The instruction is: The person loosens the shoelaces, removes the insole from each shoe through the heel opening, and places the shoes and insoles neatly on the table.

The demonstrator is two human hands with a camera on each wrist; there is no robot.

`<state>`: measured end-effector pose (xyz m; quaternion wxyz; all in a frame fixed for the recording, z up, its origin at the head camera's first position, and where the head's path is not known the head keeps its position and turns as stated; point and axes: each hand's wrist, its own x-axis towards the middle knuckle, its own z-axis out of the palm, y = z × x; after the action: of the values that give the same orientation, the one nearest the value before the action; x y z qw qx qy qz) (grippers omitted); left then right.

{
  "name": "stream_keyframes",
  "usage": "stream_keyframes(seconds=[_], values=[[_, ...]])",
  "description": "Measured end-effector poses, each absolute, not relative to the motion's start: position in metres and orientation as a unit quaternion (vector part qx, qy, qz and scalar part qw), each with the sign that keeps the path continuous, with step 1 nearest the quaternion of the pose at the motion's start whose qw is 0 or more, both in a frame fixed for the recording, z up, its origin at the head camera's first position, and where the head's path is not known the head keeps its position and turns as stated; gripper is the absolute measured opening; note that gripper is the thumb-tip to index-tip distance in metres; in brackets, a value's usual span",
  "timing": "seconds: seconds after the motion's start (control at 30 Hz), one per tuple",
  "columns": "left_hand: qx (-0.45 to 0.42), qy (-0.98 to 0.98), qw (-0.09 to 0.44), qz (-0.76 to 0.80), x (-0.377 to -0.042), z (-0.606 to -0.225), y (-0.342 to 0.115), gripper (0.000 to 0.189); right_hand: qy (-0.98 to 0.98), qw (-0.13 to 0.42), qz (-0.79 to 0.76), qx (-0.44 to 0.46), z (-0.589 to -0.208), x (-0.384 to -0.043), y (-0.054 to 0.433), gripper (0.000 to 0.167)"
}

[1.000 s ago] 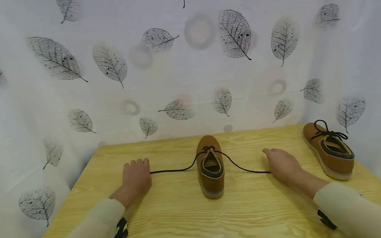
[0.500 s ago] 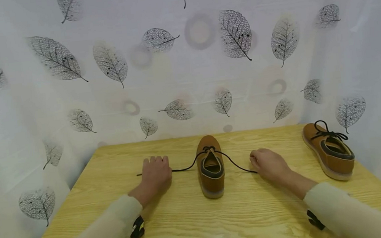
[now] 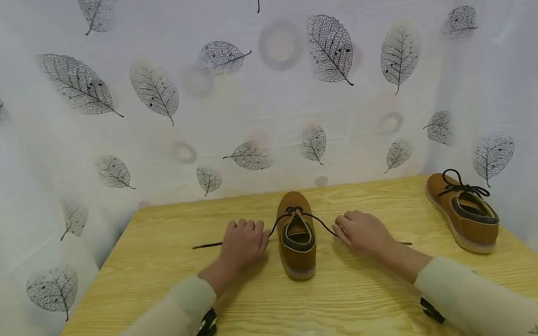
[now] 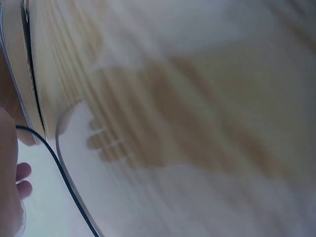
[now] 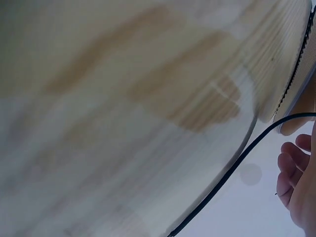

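Note:
A brown shoe (image 3: 297,241) stands mid-table in the head view, heel toward me, its black laces crossed at the throat and spread to either side. On its left, my left hand (image 3: 244,243) pinches one shoelace (image 3: 207,245), whose tail sticks out past the hand. My right hand (image 3: 363,234) holds the other shoelace (image 3: 323,223) at the thumb and forefinger; a tip of that lace shows beyond the wrist. Both wrist views catch the lace running out of the hand, the left lace (image 4: 64,173) and the right lace (image 5: 212,192), close to the wood.
A second brown shoe (image 3: 473,218), its laces tied in a bow, stands by the table's right edge. Behind the wooden table (image 3: 264,320) hangs a white curtain (image 3: 243,105) printed with leaves.
Both hands have moved inward toward the middle shoe, sliding along the laces. The lace tails now show outside each hand. The shoes have stayed in place.

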<state>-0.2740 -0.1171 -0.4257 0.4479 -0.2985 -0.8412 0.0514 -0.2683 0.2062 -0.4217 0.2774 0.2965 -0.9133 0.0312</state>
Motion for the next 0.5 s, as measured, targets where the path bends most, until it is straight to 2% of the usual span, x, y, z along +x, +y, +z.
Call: stream_keyframes(seconds=[0.1, 0.2, 0.37, 0.5], values=[[-0.319, -0.847, 0.424, 0.041, -0.273, -0.426, -0.111, 0.027, -0.915, 0.271, 0.037, 0.298, -0.421, -0.268, 0.201, 0.015], [-0.329, -0.858, 0.393, 0.038, -0.272, -0.428, -0.107, 0.033, -0.908, 0.279, 0.034, 0.309, -0.421, -0.268, 0.197, 0.016], [-0.343, -0.861, 0.374, 0.038, -0.271, -0.429, -0.102, 0.05, -0.877, 0.329, 0.035, 0.35, -0.421, -0.27, 0.19, 0.017], [-0.363, -0.856, 0.367, 0.024, -0.271, -0.427, -0.102, 0.056, -0.856, 0.361, 0.047, 0.366, -0.422, -0.27, 0.183, 0.02]])
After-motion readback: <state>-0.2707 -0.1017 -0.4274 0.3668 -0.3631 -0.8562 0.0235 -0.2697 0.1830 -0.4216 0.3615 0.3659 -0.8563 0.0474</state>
